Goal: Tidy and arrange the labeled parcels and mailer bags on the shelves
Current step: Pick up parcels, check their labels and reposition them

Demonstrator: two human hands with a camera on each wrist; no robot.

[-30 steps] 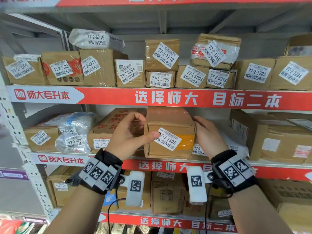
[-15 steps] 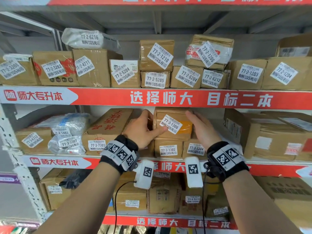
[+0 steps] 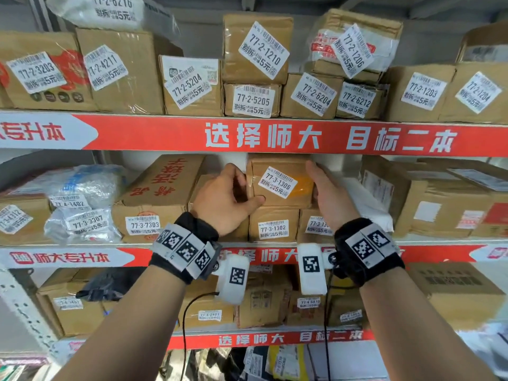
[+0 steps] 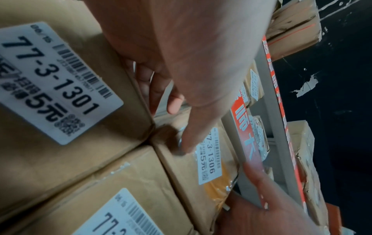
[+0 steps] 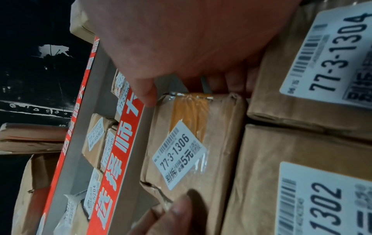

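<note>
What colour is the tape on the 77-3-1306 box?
Orange-yellow tape, clearest in the right wrist view.

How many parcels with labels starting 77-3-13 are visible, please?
4. Parcel 1306 on top, between left hand and right hand; parcel 1302 under it; parcel 1304 right of that; parcel 1301 left, behind the left hand. Others may be hidden.

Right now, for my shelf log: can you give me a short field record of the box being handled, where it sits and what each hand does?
box handled: box 77-3-1306, brown, orange tape on its front
place: middle shelf, apparently resting on box 77-3-1302 and box 77-3-1304
label: faces out, tilted
left hand: thumb on the front, fingers round the left side
right hand: flat against the right side
</note>
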